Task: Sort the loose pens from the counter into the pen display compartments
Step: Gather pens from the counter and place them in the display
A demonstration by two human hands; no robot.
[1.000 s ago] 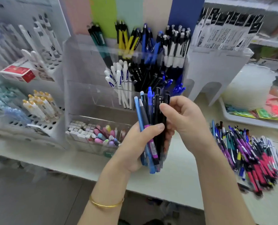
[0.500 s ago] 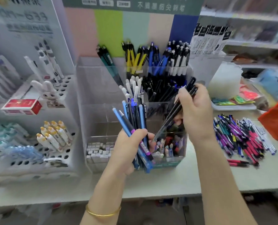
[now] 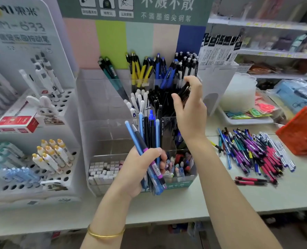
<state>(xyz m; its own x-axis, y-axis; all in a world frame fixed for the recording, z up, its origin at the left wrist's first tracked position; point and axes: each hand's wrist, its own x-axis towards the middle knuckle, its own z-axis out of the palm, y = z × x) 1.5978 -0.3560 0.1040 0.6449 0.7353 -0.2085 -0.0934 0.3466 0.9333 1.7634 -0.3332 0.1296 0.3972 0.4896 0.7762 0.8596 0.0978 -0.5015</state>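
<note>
Pen bundle (image 3: pixel 150 139), blue and black, gripped upright by left hand (image 3: pixel 140 169) in front of clear pen display (image 3: pixel 102 108). Right hand (image 3: pixel 188 112) held over black-pen compartment. Black pens (image 3: pixel 184 91) seen between thumb and fingers, grip not discernible, blurred. Loose pen pile (image 3: pixel 253 150) spread on counter (image 3: pixel 292 191) at right.

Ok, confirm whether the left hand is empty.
No, the left hand grips a bundle of pens.

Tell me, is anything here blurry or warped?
Head view: the right hand and the black pens it pinches are slightly smeared; the bundle of pens in the left hand is sharp; the shelves at upper right are soft; the wide lens bows the counter edge; light is even.
</note>
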